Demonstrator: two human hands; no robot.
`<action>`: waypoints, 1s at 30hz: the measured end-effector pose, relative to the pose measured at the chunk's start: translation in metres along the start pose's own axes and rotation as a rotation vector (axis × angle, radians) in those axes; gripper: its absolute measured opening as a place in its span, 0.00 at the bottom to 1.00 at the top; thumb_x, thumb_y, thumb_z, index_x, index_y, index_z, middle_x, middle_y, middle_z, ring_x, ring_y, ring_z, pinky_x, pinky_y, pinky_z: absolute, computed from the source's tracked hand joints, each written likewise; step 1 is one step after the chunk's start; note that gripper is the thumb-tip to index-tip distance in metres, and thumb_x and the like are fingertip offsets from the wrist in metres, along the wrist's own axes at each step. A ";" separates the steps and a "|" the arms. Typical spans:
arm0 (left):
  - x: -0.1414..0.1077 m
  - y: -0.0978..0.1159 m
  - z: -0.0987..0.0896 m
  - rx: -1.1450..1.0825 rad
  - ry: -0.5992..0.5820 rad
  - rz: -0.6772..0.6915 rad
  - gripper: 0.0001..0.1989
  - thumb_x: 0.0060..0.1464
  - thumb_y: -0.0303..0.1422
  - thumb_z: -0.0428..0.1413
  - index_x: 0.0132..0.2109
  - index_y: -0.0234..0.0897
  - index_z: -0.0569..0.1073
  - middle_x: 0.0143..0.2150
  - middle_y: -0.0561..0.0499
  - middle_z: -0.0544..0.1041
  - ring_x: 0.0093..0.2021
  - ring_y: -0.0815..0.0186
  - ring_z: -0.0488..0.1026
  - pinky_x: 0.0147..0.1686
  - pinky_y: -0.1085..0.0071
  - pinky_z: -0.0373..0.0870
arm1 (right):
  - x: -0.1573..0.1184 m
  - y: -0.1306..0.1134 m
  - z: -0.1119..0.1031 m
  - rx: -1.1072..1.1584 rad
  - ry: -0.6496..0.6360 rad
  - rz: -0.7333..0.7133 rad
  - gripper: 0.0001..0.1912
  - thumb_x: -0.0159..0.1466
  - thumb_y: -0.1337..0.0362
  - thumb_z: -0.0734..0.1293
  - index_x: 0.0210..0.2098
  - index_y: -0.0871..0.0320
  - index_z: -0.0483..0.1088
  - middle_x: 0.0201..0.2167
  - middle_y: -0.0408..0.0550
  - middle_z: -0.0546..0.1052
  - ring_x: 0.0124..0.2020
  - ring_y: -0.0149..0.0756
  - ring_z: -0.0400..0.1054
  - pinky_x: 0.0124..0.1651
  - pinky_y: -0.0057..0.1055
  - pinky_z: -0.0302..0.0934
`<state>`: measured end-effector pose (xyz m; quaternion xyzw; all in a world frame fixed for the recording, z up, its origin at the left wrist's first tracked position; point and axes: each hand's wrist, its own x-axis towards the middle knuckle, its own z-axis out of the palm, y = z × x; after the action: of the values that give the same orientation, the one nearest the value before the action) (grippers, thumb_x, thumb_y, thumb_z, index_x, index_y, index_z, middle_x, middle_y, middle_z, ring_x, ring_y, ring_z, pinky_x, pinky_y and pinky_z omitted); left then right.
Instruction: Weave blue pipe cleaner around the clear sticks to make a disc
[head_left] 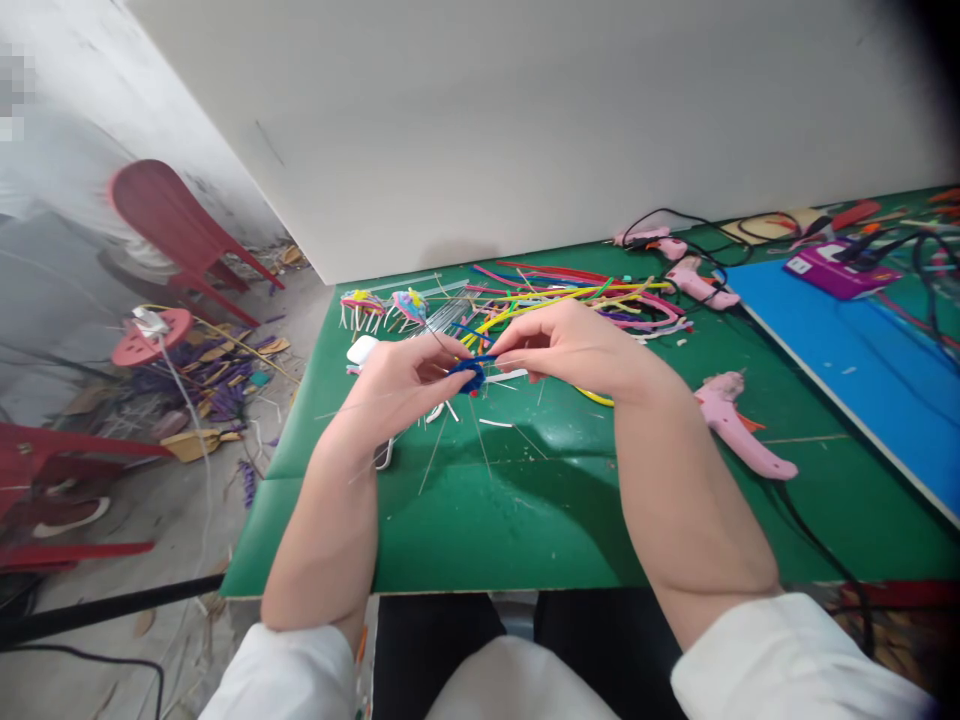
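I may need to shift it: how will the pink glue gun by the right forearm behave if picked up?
The pink glue gun looks hard and plastic, so should probably stay rigid. Its black cord trails off the table, so it may tug. Lying on its side, it seems unlikely to roll.

Blue fuzzy piece [470, 379]: middle, held by left hand [397, 388] and right hand [574, 348]
Worktop [472, 535]: green, lower middle
Pink glue gun [739, 428]: right
Red chair [171, 218]: upper left
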<state>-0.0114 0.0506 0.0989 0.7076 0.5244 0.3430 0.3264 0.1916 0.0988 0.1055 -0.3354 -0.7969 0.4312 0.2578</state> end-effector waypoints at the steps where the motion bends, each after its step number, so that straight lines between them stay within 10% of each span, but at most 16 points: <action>1: 0.000 0.001 0.001 0.023 0.017 0.010 0.11 0.49 0.36 0.59 0.38 0.34 0.75 0.30 0.49 0.79 0.29 0.67 0.76 0.28 0.74 0.74 | 0.000 0.000 0.001 -0.012 0.006 -0.006 0.07 0.56 0.63 0.66 0.31 0.58 0.76 0.26 0.43 0.75 0.25 0.27 0.65 0.27 0.26 0.55; 11: 0.001 -0.001 0.005 0.055 0.134 0.036 0.08 0.49 0.34 0.58 0.35 0.33 0.76 0.26 0.51 0.77 0.24 0.71 0.72 0.22 0.76 0.69 | -0.002 0.005 -0.007 -0.171 -0.055 -0.131 0.09 0.57 0.61 0.67 0.35 0.56 0.77 0.34 0.44 0.78 0.32 0.31 0.68 0.33 0.28 0.57; 23: 0.009 -0.008 0.008 0.039 0.288 0.013 0.05 0.48 0.33 0.58 0.30 0.35 0.72 0.26 0.53 0.74 0.25 0.71 0.72 0.26 0.74 0.71 | -0.017 -0.018 0.013 -0.952 0.332 -0.193 0.11 0.63 0.70 0.60 0.30 0.60 0.73 0.29 0.49 0.75 0.34 0.38 0.64 0.35 0.34 0.51; 30: 0.011 -0.016 0.009 -0.076 0.320 -0.036 0.06 0.46 0.34 0.58 0.30 0.35 0.72 0.25 0.53 0.74 0.26 0.70 0.71 0.25 0.74 0.72 | -0.018 -0.028 0.030 -1.121 0.236 -0.302 0.12 0.61 0.75 0.59 0.25 0.59 0.69 0.24 0.48 0.71 0.30 0.36 0.59 0.31 0.34 0.46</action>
<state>-0.0097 0.0643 0.0828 0.6215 0.5692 0.4650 0.2711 0.1737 0.0583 0.1128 -0.3491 -0.9080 -0.1374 0.1867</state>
